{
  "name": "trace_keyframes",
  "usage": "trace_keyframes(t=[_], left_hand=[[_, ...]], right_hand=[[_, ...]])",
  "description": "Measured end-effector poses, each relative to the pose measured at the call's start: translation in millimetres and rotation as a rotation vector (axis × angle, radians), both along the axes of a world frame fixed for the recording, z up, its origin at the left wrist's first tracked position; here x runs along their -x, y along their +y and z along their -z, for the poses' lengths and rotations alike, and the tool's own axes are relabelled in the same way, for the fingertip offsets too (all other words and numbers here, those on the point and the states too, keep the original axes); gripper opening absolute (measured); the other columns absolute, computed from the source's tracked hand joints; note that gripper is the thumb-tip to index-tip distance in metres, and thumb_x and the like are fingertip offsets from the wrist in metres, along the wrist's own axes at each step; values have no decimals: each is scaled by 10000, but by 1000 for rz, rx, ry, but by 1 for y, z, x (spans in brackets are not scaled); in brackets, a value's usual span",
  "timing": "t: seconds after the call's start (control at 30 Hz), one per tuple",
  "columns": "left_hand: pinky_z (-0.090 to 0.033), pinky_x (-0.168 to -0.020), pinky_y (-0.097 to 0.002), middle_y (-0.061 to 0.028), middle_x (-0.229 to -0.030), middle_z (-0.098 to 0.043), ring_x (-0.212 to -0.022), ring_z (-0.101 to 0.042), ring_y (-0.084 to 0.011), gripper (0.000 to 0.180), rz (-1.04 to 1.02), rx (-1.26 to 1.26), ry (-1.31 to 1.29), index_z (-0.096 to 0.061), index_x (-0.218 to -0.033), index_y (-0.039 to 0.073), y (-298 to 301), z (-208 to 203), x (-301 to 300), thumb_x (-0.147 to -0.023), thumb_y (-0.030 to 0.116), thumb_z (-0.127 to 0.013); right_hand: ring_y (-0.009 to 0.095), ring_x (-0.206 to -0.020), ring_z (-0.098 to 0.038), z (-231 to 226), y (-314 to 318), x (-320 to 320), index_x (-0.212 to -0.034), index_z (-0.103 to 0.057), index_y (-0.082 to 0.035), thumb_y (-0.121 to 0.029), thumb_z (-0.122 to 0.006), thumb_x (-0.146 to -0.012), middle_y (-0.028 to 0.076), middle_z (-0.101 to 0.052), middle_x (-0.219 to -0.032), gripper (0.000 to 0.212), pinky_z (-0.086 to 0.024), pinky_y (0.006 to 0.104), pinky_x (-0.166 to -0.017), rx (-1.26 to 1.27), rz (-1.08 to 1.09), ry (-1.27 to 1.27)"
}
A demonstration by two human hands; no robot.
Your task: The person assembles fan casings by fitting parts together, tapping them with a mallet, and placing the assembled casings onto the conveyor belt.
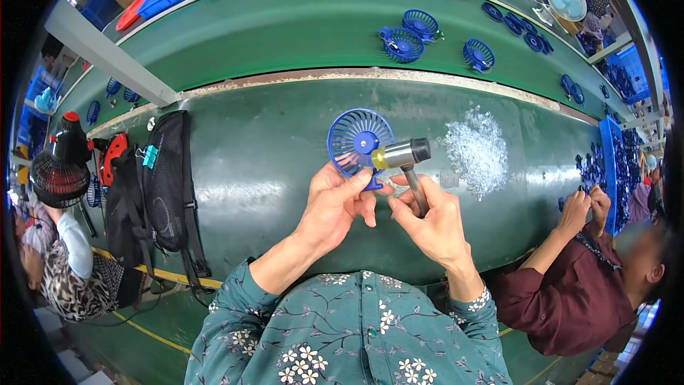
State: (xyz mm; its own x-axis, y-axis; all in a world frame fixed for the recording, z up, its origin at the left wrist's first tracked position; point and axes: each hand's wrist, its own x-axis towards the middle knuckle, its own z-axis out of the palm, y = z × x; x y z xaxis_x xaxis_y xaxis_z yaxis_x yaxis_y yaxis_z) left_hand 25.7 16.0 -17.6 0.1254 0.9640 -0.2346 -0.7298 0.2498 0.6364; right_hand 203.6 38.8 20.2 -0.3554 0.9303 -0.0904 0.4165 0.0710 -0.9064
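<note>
My left hand is closed on a small blue fan housing, a round slatted cage with a hub in the middle, held upright above the green table. My right hand grips the handle of a small mallet. Its metal head has a yellow face and a black end. The yellow face is right by the housing's lower right side; whether it touches cannot be made out. The tips of both hands come close together below the mallet head.
Right of the mallet lies a pile of small clear pieces. Blue fan housings sit on a green conveyor beyond the table. A black bag lies at left. At right, a co-worker's hands work near a blue tray.
</note>
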Motion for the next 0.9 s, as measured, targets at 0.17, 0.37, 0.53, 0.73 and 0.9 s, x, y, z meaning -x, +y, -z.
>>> trace_keyframes(t=[0.17, 0.37, 0.53, 0.73, 0.9], left_hand=[[-549, -445, -298, -195, -921, -662, -556, -620, -164, 335, -38, -46, 179, -397, -1217, 35, -1, -2, 2, -949, 99, -588], [-552, -438, -301, -184, -917, -658, -565, -622, -160, 296, 27, 18, 102, -437, -1195, 37, -3, 4, 7, -937, 64, -580], [-540, -460, -319, -132, -878, -659, -607, -635, -193, 153, 14, 134, -53, -579, -1031, 8, -10, 7, 8, -931, 120, -609], [-528, -460, -286, -78, -770, -657, -583, -650, -161, 324, 145, 245, 5, -625, -935, -9, -14, 10, 14, -933, 315, -648], [-550, -488, -298, -113, -804, -664, -615, -661, -200, 429, 241, 356, 17, -605, -978, -17, -17, -1, 14, -971, 409, -559]], right_hand=[[45, -503, -446, -4, 4, -1, -997, -663, 10, -29, -712, -798, 37, -602, -608, 209, -378, 252, -464, -209, -25, -77], [89, -493, -445, -4, 7, -4, -913, -687, 8, -85, -705, -824, 56, -533, -561, 130, -365, 296, -458, -163, -148, -118], [344, -830, -670, 3, 0, 9, -1059, -631, 9, -39, -675, -835, 165, -653, -968, 234, -548, 410, -632, -364, -238, -87], [316, -724, -653, 13, -8, 16, -1057, -592, -18, -4, -689, -787, 118, -608, -997, 287, -540, 390, -550, -575, -301, -298], [306, -680, -636, 22, -5, 13, -972, -601, -21, -9, -705, -774, 117, -602, -965, 224, -527, 386, -533, -622, -339, -253]])
